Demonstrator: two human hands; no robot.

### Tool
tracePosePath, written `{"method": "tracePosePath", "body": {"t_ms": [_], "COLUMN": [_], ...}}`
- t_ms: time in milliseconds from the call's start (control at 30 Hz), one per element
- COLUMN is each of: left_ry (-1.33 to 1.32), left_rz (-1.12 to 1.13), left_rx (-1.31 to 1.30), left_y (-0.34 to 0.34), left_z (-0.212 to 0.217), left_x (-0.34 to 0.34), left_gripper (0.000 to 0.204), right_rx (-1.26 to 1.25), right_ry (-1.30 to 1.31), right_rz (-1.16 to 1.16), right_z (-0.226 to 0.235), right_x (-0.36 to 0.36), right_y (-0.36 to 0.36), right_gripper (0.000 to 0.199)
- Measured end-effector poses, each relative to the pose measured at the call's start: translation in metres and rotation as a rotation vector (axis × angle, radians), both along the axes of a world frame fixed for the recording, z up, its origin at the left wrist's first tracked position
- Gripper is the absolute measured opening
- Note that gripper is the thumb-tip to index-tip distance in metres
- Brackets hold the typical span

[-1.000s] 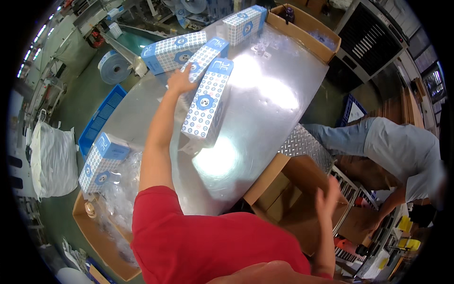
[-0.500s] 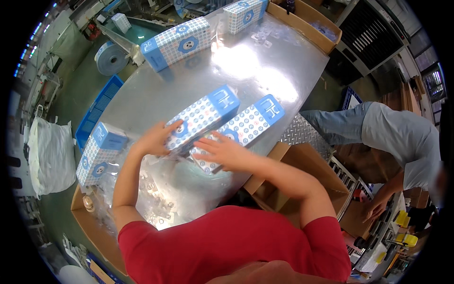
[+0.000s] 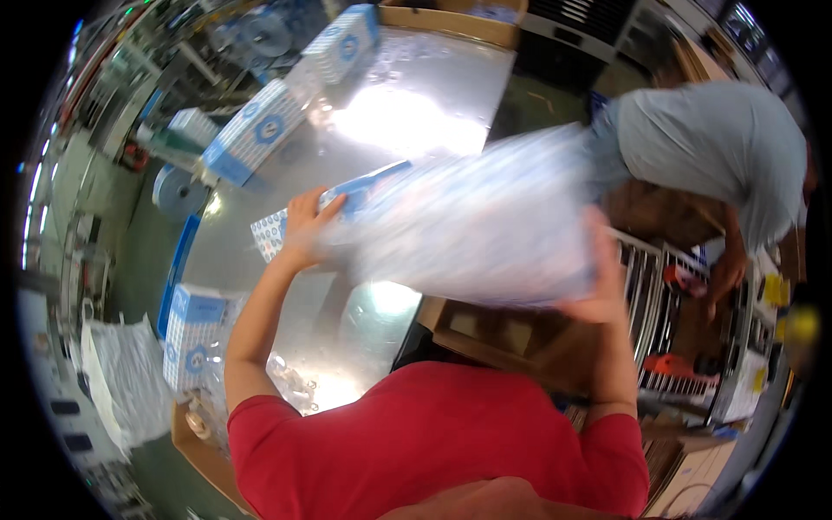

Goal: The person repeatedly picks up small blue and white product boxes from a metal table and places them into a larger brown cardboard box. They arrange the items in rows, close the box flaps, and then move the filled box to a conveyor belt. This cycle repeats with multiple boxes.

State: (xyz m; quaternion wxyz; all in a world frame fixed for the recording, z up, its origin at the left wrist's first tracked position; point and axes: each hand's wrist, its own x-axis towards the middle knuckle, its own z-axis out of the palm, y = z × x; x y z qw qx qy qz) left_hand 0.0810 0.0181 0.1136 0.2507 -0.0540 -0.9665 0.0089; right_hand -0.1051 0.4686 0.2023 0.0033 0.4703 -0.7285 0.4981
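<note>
A large blue-and-white patterned box [image 3: 472,230], smeared by motion, is raised above the table and tilted across my front. Its right end is gripped by my right hand [image 3: 600,276], thumb and fingers apart around the edge. My left hand [image 3: 309,227] is closed on a second patterned box [image 3: 271,234] lying on the metal table, close by the raised box's left end. Whether it also touches the raised box I cannot tell. The raised box hides much of the second one.
Patterned boxes stand along the far left table edge [image 3: 257,130], and another box [image 3: 192,334] at the near left. An open carton [image 3: 511,334] sits below the raised box. To the right, a co-worker in grey [image 3: 711,147] bends over a roller conveyor [image 3: 641,303].
My right hand has lifted one box off the table and swung it right and up. My left hand remains at the other box. The whole view has turned toward the right.
</note>
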Motion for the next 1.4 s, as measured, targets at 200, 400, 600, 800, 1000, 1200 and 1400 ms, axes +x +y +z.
{"method": "tracePosePath", "body": {"t_ms": [200, 400, 600, 800, 1000, 1200, 1400], "left_ry": [0.153, -0.51, -1.658, -1.458, -0.979, 0.021, -0.372], "left_rz": [-0.513, -0.905, -0.563, -0.556, -0.536, 0.339, 0.978], "left_rx": [0.595, 0.351, 0.235, -0.014, 0.773, 0.486, 0.314], "left_y": [0.111, 0.262, 0.322, 0.305, 0.256, -0.037, -0.254], "left_z": [0.038, 0.036, -0.136, -0.206, -0.089, -0.039, 0.02], "left_x": [-0.076, -0.13, -0.124, -0.084, -0.09, -0.091, -0.13], "left_gripper": [0.088, 0.084, 0.08, 0.059, 0.047, 0.046, 0.078], "right_rx": [-0.926, -1.181, -0.319, 0.808, 1.195, 1.747, 1.273], "right_ry": [-0.785, -0.929, -0.863, 0.393, -0.211, -0.132, -0.32], "right_rz": [-0.795, -0.772, -0.585, -0.137, 0.17, 0.33, 0.378], "right_z": [-0.096, -0.092, -0.054, -0.055, -0.266, -0.325, -0.238], "right_x": [0.036, 0.054, 0.077, 0.038, -0.016, 0.009, 0.02], "right_y": [0.207, 0.219, 0.205, 0.056, 0.028, -0.019, -0.055], "right_gripper": [0.083, 0.074, 0.067, 0.078, 0.107, 0.091, 0.056]}}
